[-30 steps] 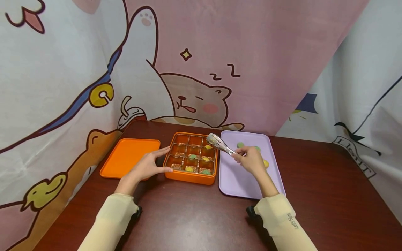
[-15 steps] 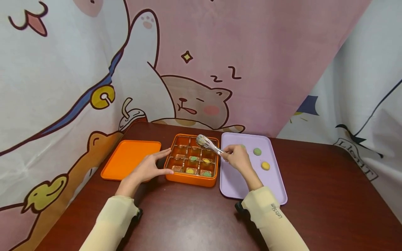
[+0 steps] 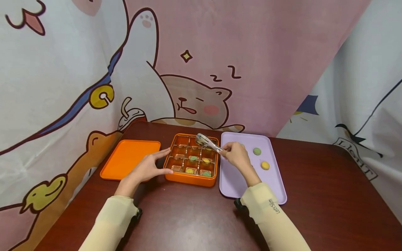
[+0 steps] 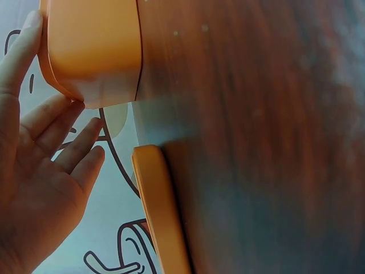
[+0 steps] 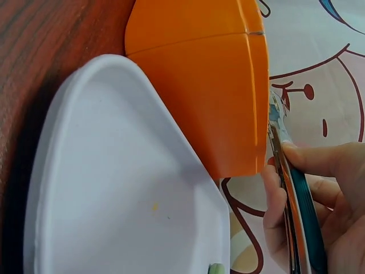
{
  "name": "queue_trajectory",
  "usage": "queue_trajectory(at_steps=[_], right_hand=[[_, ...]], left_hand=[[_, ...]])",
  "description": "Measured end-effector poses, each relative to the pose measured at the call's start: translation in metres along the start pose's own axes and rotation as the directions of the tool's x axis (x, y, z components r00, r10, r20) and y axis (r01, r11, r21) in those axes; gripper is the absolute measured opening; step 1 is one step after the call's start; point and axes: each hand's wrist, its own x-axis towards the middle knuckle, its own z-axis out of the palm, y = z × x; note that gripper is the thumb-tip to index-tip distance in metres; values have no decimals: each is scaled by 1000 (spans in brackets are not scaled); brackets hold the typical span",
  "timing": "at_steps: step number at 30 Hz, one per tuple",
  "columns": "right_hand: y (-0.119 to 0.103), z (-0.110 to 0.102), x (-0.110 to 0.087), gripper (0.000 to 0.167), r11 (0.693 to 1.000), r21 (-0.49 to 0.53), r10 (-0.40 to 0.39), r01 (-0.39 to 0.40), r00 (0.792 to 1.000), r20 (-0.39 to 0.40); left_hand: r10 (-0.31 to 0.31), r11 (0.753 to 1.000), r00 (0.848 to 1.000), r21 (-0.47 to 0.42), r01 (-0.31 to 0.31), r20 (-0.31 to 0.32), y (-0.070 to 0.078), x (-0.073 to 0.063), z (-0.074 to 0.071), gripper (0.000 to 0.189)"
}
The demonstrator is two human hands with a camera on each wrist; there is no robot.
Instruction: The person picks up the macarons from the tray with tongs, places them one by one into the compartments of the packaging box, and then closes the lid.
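Pinching the tongs (image 3: 209, 144) in my right hand (image 3: 237, 155), I have their slotted head over the back row of the orange box (image 3: 190, 179), reaching in from the box's right side. I cannot tell whether anything sits between the tips. My left hand (image 3: 147, 167) is spread, its fingers extended and touching the box's left side, gripping nothing.

Inside the box, a green piece (image 3: 193, 158) lies in the centre compartment and a yellow piece in the one to its right; in the front row, another yellow one is at the middle and another green one at the right. A yellow bit also shows in the back right corner, partly behind the tongs. Right of the box, on the lavender tray (image 3: 232, 181), I see a green round (image 3: 257, 151) and a yellow round (image 3: 265, 165). Left of the box, an orange panel (image 3: 132, 158) lies flat on the worktop (image 3: 188, 216).

To work well here, I judge it best to centre the tips over one compartment of the box, lower them clear of the thin dividers, and ease my pinch only near the bottom. Light, even pressure from my left palm side should steady the box without tipping it.
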Motion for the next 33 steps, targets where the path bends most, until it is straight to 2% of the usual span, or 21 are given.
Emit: queue_trajectory(at_steps=[15, 19, 27, 33], right_hand=[[-11, -6, -2, 18, 995, -91, -49, 45, 998, -33], [-10, -9, -3, 21, 995, -87, -43, 41, 999, -28], [8, -23, -12, 23, 997, -15, -69, 69, 997, -30], [31, -43, -18, 31, 998, -7, -58, 57, 995, -80]], left_hand=[[0, 1000, 1000, 9, 0, -9, 2, 2, -3, 92], [-2, 1000, 1000, 7, 2, -11, 2, 2, -2, 92], [-7, 1000, 1000, -4, 7, -5, 1, 2, -1, 93], [3, 1000, 1000, -18, -3, -8, 2, 4, -1, 92]])
